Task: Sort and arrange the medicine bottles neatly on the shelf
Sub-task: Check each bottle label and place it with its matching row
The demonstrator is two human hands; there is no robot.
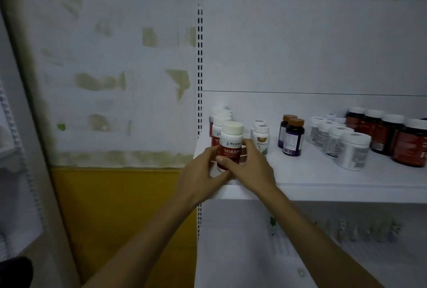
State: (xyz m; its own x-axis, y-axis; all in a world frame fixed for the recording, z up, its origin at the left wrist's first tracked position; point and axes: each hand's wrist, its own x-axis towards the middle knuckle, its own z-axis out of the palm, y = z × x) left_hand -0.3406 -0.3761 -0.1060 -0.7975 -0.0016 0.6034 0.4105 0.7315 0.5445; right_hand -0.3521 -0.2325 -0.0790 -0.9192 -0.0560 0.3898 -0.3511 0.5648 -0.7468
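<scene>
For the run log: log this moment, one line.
left hand, right hand: grip red-label bottle | upright | shelf left end

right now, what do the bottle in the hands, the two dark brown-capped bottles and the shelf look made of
The held bottle: likely opaque white plastic, matte cap, red printed label. The dark bottles: tinted plastic or glass, the sheen leaves it open; brown caps look plastic. The shelf: probably white painted metal, smooth, beside a slotted upright.
</scene>
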